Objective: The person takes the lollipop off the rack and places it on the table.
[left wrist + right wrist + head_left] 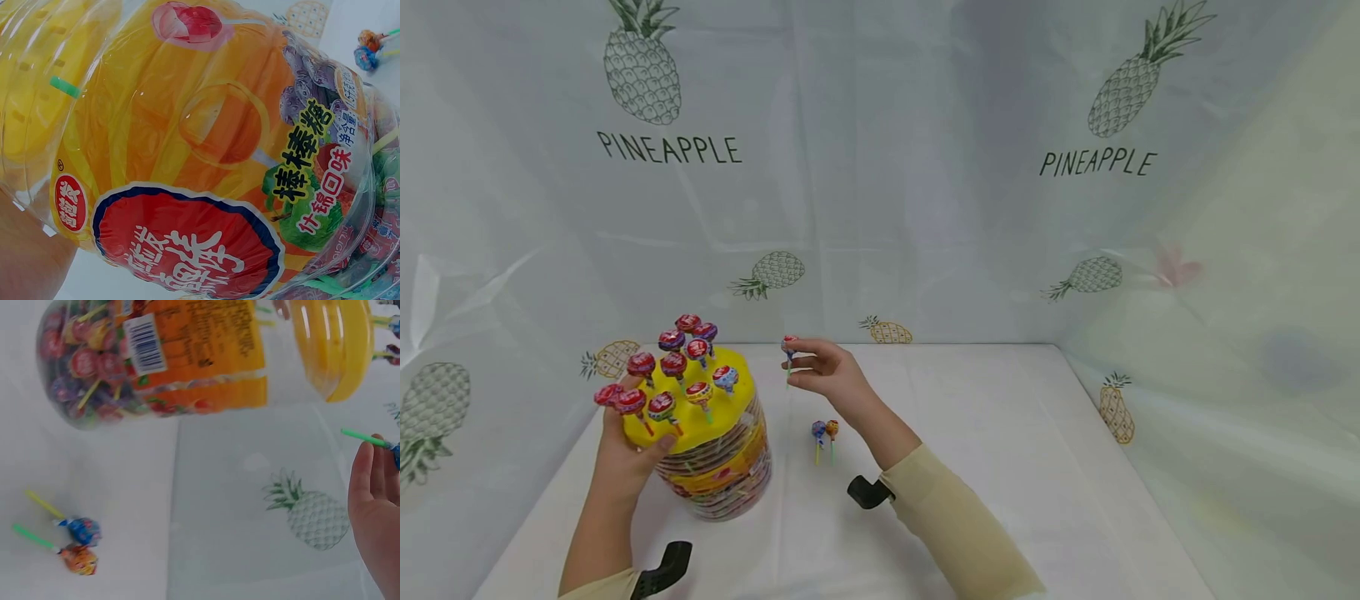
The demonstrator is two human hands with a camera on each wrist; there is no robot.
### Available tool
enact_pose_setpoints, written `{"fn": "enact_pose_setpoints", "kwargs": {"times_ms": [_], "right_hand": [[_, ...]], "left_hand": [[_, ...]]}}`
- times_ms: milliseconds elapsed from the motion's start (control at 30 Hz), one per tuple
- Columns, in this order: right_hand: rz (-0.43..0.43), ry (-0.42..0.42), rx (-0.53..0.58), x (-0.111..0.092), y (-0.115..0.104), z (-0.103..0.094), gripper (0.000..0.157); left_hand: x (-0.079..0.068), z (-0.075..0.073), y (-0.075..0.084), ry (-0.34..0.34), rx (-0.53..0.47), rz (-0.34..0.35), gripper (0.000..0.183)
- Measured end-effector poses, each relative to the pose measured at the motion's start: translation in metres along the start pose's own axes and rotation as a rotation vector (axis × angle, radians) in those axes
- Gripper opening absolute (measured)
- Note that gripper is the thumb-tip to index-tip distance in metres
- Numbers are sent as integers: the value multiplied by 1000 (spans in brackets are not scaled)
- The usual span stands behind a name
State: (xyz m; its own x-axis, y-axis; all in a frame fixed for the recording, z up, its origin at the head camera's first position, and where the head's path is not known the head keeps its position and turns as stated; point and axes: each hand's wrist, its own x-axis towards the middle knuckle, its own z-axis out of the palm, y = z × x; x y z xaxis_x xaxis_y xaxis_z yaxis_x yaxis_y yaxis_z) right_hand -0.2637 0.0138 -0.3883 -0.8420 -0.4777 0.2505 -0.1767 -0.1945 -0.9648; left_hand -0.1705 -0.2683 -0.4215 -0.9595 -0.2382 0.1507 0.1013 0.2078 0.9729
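Note:
A clear plastic jar of lollipops (722,475) with a yellow lid (730,417) is tilted at the left of the table. Several wrapped lollipops (673,364) stand up from the lid by their sticks. My left hand (625,454) grips the jar near the lid, thumb at the front edge. To the right of the lid, my right hand (831,375) pinches a lollipop (788,343) upright, its green stick (362,437) pointing down. The jar's orange label (156,125) fills the left wrist view, with more lollipops behind clear plastic below it.
Two loose lollipops, one blue (818,430) and one orange (832,428), lie on the white table (1000,467) right of the jar. A pineapple-printed sheet (887,183) hangs behind and beside the table. Black wrist mounts (662,570) sit at both sleeves.

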Motion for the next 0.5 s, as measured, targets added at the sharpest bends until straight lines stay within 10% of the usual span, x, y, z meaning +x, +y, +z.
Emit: {"fn": "enact_pose_setpoints", "kwargs": {"times_ms": [500], "right_hand": [[119, 79, -10, -24, 55, -38, 38]], "left_hand": [[1, 0, -1, 20, 72, -5, 86]]}}
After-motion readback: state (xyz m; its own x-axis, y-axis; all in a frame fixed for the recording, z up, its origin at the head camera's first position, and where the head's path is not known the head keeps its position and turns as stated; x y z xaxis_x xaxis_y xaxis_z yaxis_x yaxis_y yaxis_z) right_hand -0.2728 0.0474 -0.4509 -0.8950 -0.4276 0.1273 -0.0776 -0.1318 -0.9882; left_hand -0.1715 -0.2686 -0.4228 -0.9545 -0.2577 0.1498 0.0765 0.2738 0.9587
